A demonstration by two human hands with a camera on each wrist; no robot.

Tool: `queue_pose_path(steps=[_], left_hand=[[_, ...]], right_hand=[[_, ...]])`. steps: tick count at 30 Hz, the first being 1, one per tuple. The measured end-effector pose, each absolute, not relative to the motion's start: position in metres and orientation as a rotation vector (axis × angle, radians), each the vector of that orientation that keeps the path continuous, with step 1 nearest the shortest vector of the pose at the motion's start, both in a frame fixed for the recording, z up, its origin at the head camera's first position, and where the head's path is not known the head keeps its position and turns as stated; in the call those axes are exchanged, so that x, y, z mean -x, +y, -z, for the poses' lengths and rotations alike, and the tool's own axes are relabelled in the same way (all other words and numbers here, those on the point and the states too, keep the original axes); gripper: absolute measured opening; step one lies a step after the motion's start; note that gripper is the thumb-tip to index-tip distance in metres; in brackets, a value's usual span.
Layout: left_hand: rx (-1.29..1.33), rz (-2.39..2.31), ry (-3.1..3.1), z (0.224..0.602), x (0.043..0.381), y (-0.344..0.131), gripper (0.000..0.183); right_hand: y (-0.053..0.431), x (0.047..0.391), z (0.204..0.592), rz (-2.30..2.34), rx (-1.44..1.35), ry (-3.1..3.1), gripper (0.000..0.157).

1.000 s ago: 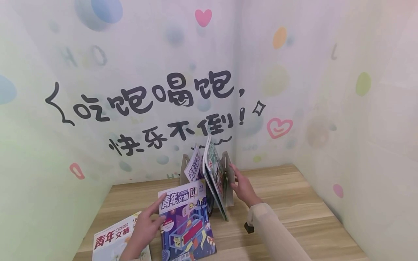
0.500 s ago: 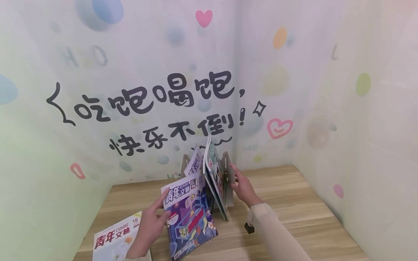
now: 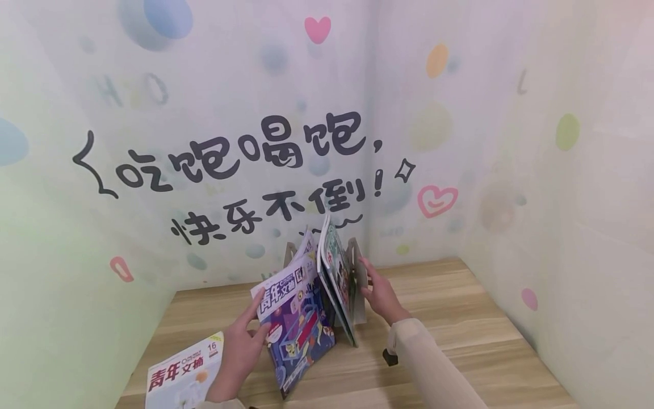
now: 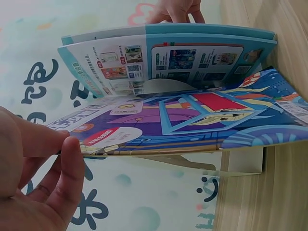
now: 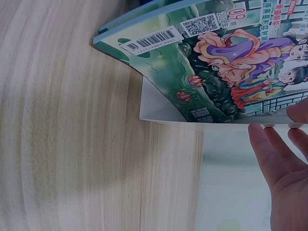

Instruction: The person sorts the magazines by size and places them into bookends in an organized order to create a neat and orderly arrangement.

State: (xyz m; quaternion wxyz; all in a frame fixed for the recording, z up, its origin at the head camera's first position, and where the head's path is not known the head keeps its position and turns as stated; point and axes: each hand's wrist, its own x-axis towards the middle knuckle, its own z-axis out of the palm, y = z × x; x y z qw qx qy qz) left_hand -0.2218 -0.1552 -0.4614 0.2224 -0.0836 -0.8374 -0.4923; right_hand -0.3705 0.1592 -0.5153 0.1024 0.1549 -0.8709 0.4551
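Note:
My left hand (image 3: 240, 346) pinches the left edge of a purple-and-blue magazine (image 3: 301, 329) between thumb and fingers. The magazine stands tilted in front of a pale magazine rack (image 3: 360, 311), close beside two greenish magazines (image 3: 334, 264) that lean in it. In the left wrist view, its cover (image 4: 159, 120) faces those magazines (image 4: 192, 57). My right hand (image 3: 383, 295) holds the rack's right side panel; in the right wrist view, the thumb is inside and the fingers (image 5: 262, 149) outside. Another magazine (image 3: 306, 247) shows behind the purple one, mostly hidden.
A white magazine with red lettering (image 3: 176, 369) lies flat at the table's front left, partly covered by my left forearm. The wooden table (image 3: 460, 341) extends right of the rack. Printed walls (image 3: 245, 74) stand behind and at both sides.
My left hand has raised the purple-and-blue magazine from a flatter pose, turning its cover rightward and bringing it nearer the rack. My right hand stays on the panel.

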Motion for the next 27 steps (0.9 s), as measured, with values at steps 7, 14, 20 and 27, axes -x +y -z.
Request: queue_pose_path(steps=[7,14,20,27], left_hand=[[0.236,1.218,-2.197,0.458,0.225,-0.146,0.076],[0.196,1.17,-2.153,0.449,0.228,-0.137,0.078],[0.196,1.216,-2.106,0.444,0.231,-0.132,0.076],[0.199,1.219,-2.077,0.439,0.237,-0.127,0.076]], right_hand=[[0.159,0.369,0.514,-1.34,-0.452,-2.579,0.086],[0.159,0.37,0.515,-1.338,-0.454,-2.572,0.085],[0.16,0.37,0.515,-1.348,-0.463,-2.552,0.084],[0.159,0.37,0.516,-1.341,-0.465,-2.553,0.085]])
